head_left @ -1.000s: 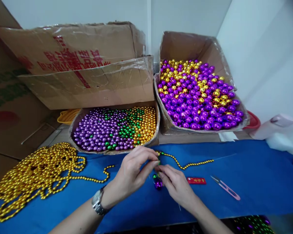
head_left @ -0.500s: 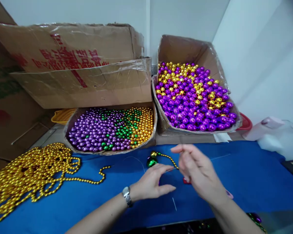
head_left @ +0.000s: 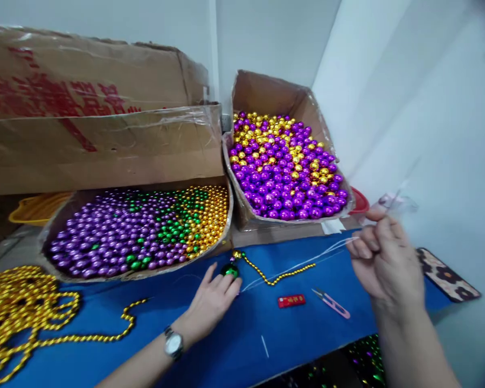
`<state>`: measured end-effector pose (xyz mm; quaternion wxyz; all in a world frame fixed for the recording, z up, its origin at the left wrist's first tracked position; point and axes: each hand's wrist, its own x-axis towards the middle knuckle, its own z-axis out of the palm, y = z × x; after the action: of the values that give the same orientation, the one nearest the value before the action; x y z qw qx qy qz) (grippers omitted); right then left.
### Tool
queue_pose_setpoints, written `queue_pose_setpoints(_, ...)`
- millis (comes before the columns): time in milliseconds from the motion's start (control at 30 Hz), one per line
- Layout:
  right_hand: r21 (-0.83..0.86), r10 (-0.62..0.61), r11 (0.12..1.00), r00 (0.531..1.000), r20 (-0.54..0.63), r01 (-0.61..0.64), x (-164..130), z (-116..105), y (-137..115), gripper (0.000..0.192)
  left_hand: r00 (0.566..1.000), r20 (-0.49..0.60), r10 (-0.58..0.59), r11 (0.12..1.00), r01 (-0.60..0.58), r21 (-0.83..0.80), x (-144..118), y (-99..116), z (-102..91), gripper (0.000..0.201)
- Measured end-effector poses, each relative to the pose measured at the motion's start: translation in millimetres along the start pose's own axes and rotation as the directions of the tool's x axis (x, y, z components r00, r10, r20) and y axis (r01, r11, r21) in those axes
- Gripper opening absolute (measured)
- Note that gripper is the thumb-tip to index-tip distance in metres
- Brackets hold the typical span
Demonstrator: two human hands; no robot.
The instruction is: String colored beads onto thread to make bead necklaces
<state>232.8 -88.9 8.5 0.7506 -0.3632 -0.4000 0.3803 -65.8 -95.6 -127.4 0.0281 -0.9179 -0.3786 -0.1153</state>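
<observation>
My left hand (head_left: 214,296), with a watch on its wrist, is at the middle of the blue table; its fingers close around a shiny green ball (head_left: 230,270). A gold bead and a short gold bead strand (head_left: 271,282) lie just beyond the ball. White thread (head_left: 303,262) stretches from beside my left fingers up to my right hand (head_left: 382,253). Raised at the right, my right hand pinches that thread; a thin, blurred line sticks up past its fingertips, too smeared to name. Below the thread are pink-handled thread snips (head_left: 332,304) and a small red packet (head_left: 291,300).
One carton (head_left: 50,264) holds purple, green and gold beads; another carton (head_left: 242,215) holds larger purple and gold balls. Long gold bead strands (head_left: 20,302) are heaped at left. A flower-patterned phone (head_left: 448,275) lies at right, and a white stick (head_left: 265,346) near the front edge.
My right hand has moved right and up, drawing the thread out long. My left hand has moved onto the green ball. The view has swung right, uncovering the snips, red packet and phone.
</observation>
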Motion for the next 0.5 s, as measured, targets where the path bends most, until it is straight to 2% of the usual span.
queue_pose_setpoints(133, -0.005, -0.049, 0.999, 0.995, -0.091, 0.048, 11, -16, 8, 0.020, 0.999, -0.032, 0.040, 0.966, -0.031, 0.258, -10, -19, 1.5, 0.046)
queue_pose_setpoints(233, 0.001, -0.088, 0.996, 0.984, -0.154, 0.090, 20, -28, 7, 0.022, 1.000, -0.004, 0.020, 0.942, -0.017, 0.335, -19, -30, 10.7, 0.046)
queue_pose_setpoints(367, 0.024, -0.100, 0.994, 0.980, -0.170, 0.105, 19, -27, 4, 0.018, 0.996, 0.076, -0.048, 0.970, 0.029, 0.241, -33, -30, 14.7, 0.043)
queue_pose_setpoints(500, -0.022, -0.119, 0.993, 0.984, -0.133, 0.117, 2, -5, 7, 0.016, 0.984, 0.111, -0.139, 0.987, 0.128, 0.102, -62, -28, -1.0, 0.062)
